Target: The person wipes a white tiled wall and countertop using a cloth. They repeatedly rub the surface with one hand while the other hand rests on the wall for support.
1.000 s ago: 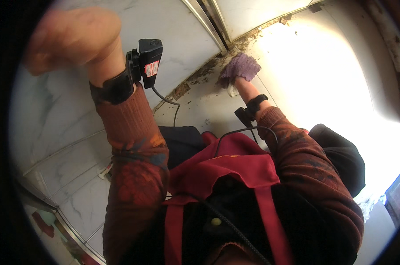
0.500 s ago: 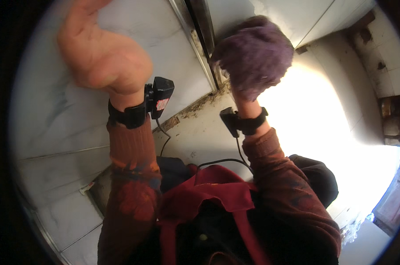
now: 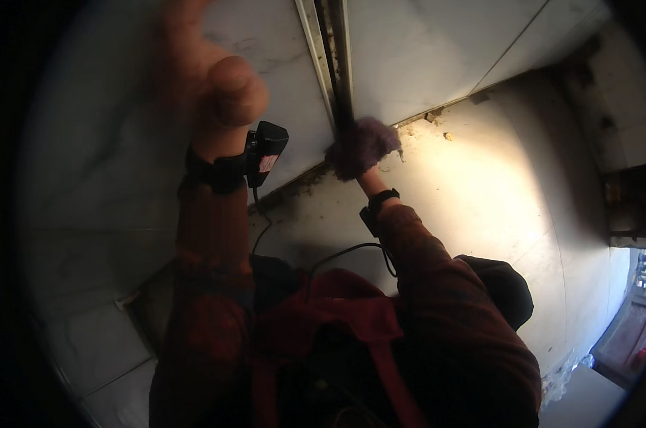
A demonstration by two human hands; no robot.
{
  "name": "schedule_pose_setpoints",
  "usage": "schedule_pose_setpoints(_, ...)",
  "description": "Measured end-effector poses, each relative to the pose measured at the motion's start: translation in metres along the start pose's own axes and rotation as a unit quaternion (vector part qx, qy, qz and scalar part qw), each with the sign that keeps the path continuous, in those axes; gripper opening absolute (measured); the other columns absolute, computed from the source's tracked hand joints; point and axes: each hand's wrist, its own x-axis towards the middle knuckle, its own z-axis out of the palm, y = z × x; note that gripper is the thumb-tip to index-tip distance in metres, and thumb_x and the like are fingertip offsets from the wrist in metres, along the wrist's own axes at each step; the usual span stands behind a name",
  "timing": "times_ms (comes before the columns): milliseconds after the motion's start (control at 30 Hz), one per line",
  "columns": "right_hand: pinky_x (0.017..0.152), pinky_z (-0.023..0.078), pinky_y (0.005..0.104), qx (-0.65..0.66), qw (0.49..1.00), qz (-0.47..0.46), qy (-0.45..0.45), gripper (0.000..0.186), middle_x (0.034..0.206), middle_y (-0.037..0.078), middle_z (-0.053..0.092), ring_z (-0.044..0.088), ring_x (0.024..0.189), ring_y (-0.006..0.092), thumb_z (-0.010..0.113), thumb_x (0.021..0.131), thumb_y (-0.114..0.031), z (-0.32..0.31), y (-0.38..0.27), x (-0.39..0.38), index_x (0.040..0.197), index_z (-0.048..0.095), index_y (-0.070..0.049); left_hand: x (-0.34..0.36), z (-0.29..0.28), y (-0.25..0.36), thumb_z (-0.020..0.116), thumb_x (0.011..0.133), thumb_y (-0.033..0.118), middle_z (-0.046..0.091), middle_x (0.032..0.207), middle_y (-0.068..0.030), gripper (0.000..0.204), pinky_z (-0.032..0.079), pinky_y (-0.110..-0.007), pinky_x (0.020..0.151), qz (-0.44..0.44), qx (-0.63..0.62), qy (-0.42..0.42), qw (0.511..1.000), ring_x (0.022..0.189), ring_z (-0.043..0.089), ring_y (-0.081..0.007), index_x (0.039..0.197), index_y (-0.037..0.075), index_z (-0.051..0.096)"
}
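A fuzzy purple cloth covers most of my right hand, so its fingers are hidden. That hand presses the cloth into the corner where the dark vertical gap between two metal-edged panels meets the pale floor. Higher up at the left, my left hand is raised in front of a marbled white panel. Motion smears its far part, and the top edge cuts off the fingers. Whether it touches the panel I cannot tell.
Dirt and small crumbs lie along the base of the panels. Each wrist carries a black strapped device with a cable. A dark opening shows at the lower left. Strong light falls on the floor at the right.
My right hand has moved down and left with the purple cloth, into the corner at the foot of the gap. My left hand has shifted slightly right. The picture has become darker.
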Motion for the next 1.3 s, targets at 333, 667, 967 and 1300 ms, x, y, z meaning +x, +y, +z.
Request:
schedule_pose_setpoints(333, 0.090, 0.042, 0.0378, 0.306, 0.771, -0.137, 0.541, 0.035, 0.108, 0.010, 0.058, 0.053, 0.105, 0.0276, 0.062, 0.082, -0.027, -0.083, -0.001, 0.042, 0.111, 0.057, -0.008, 0.001, 0.001, 0.012, 0.031, 0.087, 0.073, 0.064, 0.102, -0.0241, 0.090, 0.051, -0.040, 0.084, -0.108, -0.008, 0.002, 0.994, 0.092, 0.064, -0.0296, 0.117, -0.010, 0.053)
schedule_pose_setpoints(667, 0.091, 0.039, 0.0431, -0.033, 0.925, -0.128, 0.356, 0.040, 0.102, 0.017, 0.059, 0.054, 0.101, 0.0327, 0.064, 0.073, -0.031, -0.158, -0.065, -0.013, 0.102, 0.059, -0.004, 0.005, 0.001, 0.009, 0.036, 0.090, 0.068, 0.066, 0.101, -0.0170, 0.078, 0.049, -0.035, 0.079, -0.026, -0.045, 0.040, 0.998, 0.091, 0.064, -0.0289, 0.114, -0.004, 0.054)
schedule_pose_setpoints(967, 0.068, 0.049, 0.0425, -0.022, 0.896, -0.212, 0.391, 0.017, 0.084, 0.016, 0.062, 0.062, 0.085, 0.0297, 0.066, 0.070, -0.022, 0.019, 0.016, -0.002, 0.078, 0.061, -0.008, 0.002, -0.002, 0.012, 0.034, 0.089, 0.069, 0.064, 0.103, -0.0201, 0.083, 0.049, -0.039, 0.083, -0.030, -0.021, 0.039, 0.999, 0.094, 0.063, -0.0299, 0.115, -0.007, 0.054)
schedule_pose_setpoints(1300, 0.095, 0.041, 0.0370, 0.046, 0.776, -0.199, 0.597, 0.070, 0.117, 0.013, 0.055, 0.049, 0.115, 0.0272, 0.068, 0.078, -0.044, -0.108, 0.035, 0.073, 0.129, 0.046, -0.001, -0.013, -0.002, 0.005, 0.039, 0.084, 0.073, 0.063, 0.104, -0.0146, 0.089, 0.048, -0.036, 0.087, -0.115, -0.163, 0.098, 0.975, 0.095, 0.061, -0.0233, 0.118, -0.009, 0.054)
